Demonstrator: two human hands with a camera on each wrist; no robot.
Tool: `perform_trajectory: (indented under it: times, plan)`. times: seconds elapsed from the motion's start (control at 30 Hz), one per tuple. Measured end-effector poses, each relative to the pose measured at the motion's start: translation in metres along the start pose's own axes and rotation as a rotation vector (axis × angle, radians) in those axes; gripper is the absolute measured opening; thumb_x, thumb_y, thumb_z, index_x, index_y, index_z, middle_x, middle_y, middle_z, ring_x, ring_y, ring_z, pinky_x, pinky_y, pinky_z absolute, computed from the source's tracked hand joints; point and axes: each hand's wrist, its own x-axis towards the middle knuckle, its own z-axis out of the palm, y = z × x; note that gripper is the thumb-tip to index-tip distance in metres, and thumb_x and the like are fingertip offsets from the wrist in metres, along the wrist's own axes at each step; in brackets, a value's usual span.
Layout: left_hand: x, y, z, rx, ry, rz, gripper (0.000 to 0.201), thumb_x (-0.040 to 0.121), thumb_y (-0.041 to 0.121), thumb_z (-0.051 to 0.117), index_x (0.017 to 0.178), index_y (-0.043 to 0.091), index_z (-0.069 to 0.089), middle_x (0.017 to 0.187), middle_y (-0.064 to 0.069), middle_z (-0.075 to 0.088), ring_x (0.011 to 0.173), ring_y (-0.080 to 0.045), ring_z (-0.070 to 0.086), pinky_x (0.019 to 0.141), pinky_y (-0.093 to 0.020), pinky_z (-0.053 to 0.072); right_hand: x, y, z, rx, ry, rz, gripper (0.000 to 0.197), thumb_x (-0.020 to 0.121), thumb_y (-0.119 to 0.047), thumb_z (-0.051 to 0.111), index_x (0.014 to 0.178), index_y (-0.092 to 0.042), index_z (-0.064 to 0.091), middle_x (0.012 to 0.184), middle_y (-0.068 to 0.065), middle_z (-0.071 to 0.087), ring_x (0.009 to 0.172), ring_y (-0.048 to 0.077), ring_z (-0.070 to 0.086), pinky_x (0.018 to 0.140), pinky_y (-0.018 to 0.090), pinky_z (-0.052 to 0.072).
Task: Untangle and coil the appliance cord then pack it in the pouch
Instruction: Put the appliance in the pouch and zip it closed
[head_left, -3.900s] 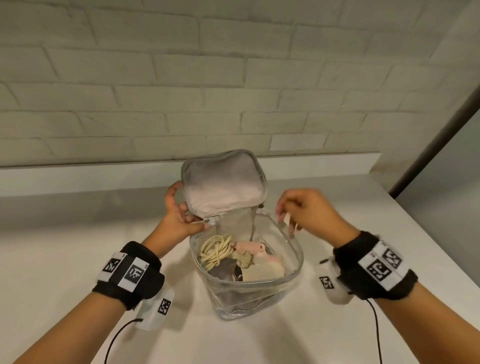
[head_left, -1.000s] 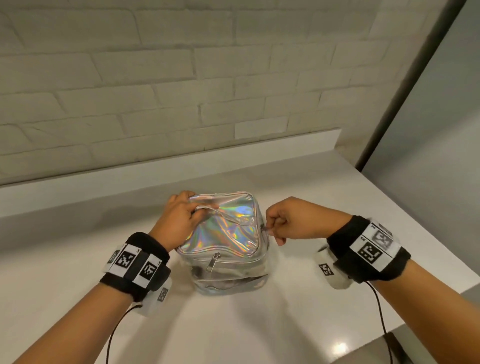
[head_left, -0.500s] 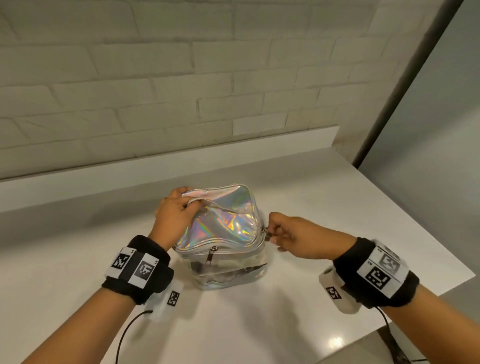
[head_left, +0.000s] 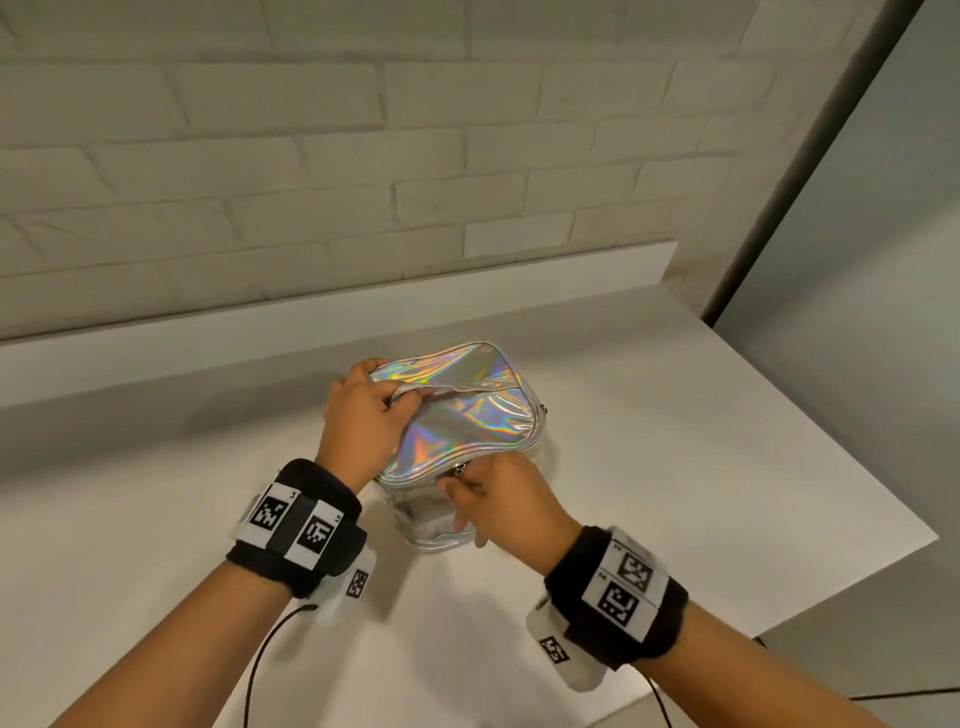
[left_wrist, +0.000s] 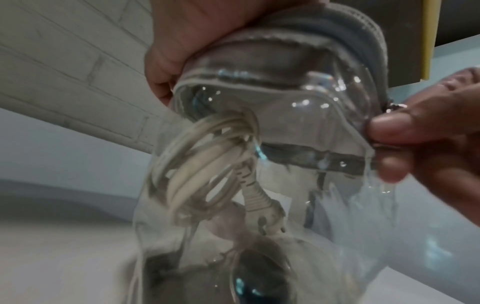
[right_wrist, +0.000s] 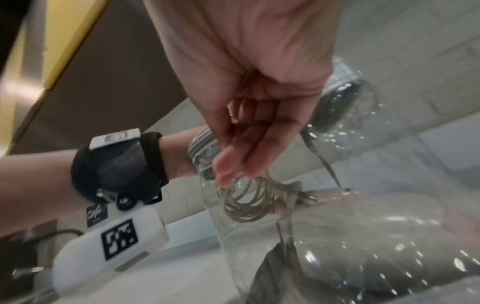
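pretty much done: coiled beige appliance cord (left_wrist: 207, 164) already inside the clear-walled holographic zip pouch (head_left: 462, 415) on the white counter (head_left: 675, 467). left hand (head_left: 358, 415) gripping the lid strap, right hand (head_left: 498, 499) pinching the zipper pull (left_wrist: 394, 107), last bit of zipping left.

bare counter (head_left: 675, 467) right of pouch (head_left: 467, 415); wall (head_left: 311, 182) behind.

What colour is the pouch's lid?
Silver holographic, with rainbow sheen: the pouch lid, clearest in the head view.
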Motion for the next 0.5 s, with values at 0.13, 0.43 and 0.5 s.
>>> perform_trajectory:
  times: [0.13,0.43,0.5]
  plan:
    - [0.000,-0.001,-0.005,0.042,-0.055,0.042,0.061,0.066,0.058,0.035,0.093,0.019,0.074,0.128,-0.014,0.052,0.117,-0.035,0.045,0.103,-0.039,0.033,-0.007,0.006,-0.033,-0.065,-0.071,-0.024,0.042,0.088,-0.020,0.050,0.046,-0.022,0.046,0.047,0.005,0.054,0.041,0.015,0.048,0.055,0.030,0.046]
    - [0.014,-0.014,-0.014,-0.044,-0.167,0.077,0.041,0.063,0.049,0.047,0.079,0.023,0.075,0.125,-0.011,0.055,0.113,-0.032,0.051,0.102,-0.046,0.039,0.007,0.046,-0.111,-0.552,0.089,-0.171,0.036,0.071,-0.050,0.069,0.059,-0.026,0.044,0.060,-0.007,0.050,0.061,0.011,0.048,0.063,0.029,0.037]
    - [0.020,-0.011,-0.024,-0.125,-0.272,0.098,0.035,0.058,0.041,0.054,0.075,0.020,0.076,0.121,-0.007,0.056,0.106,-0.011,0.058,0.095,-0.026,0.044,0.009,0.050,-0.107,-0.655,0.070,-0.368,0.062,0.055,-0.051,0.078,0.106,-0.029,0.051,0.116,-0.001,0.057,0.112,0.019,0.045,0.093,0.033,0.037]
